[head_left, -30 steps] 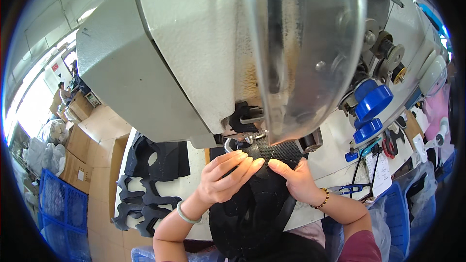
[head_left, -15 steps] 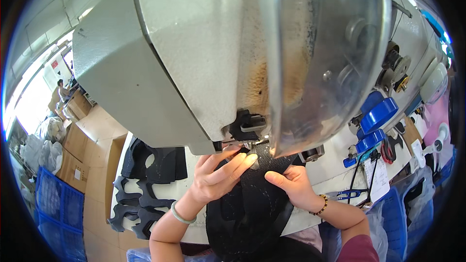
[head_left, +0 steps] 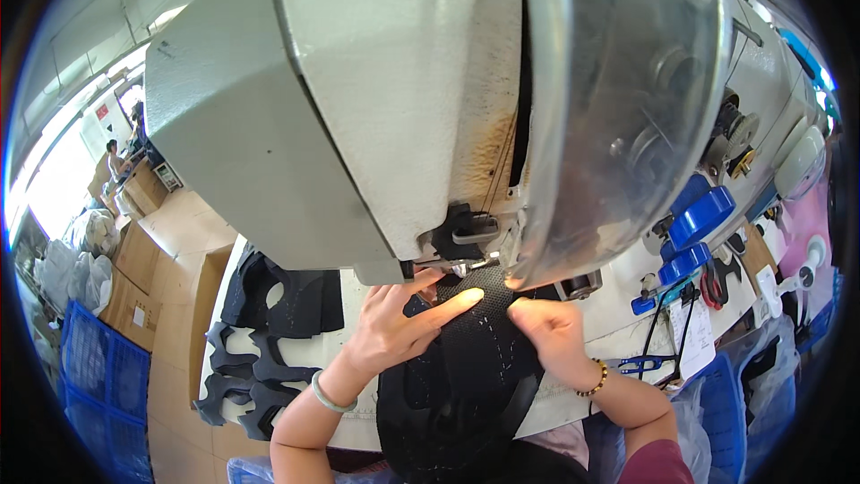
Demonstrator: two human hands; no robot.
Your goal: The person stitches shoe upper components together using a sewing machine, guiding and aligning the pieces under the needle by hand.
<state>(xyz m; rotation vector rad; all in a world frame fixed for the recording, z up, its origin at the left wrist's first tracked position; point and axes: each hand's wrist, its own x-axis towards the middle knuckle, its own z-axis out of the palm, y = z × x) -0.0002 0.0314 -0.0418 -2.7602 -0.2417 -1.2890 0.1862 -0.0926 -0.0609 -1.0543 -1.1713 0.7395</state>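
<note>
A black mesh fabric piece (head_left: 466,332) with light stitch marks lies under the head of a grey sewing machine (head_left: 376,125). Its near end hangs over the table edge. My left hand (head_left: 387,327) is open on the left of the mesh, fingers stretched over it close to the presser foot (head_left: 464,266). On the right, my right hand (head_left: 557,341) is closed at the edge of the same piece, its fingers curled and partly hidden. A clear plastic guard (head_left: 618,108) covers the right of the machine head. The needle tip is hard to make out.
Several cut black pieces (head_left: 305,305) lie on the table at the left. Scissors (head_left: 714,282), blue holders (head_left: 703,215) and a paper slip (head_left: 694,341) are at the right. Blue crates (head_left: 103,385) and cartons stand on the floor; a person (head_left: 115,159) is far off.
My right hand's fingers have curled in, and it has shifted slightly right. My left fingers have spread over the mesh. The view has shifted a little.
</note>
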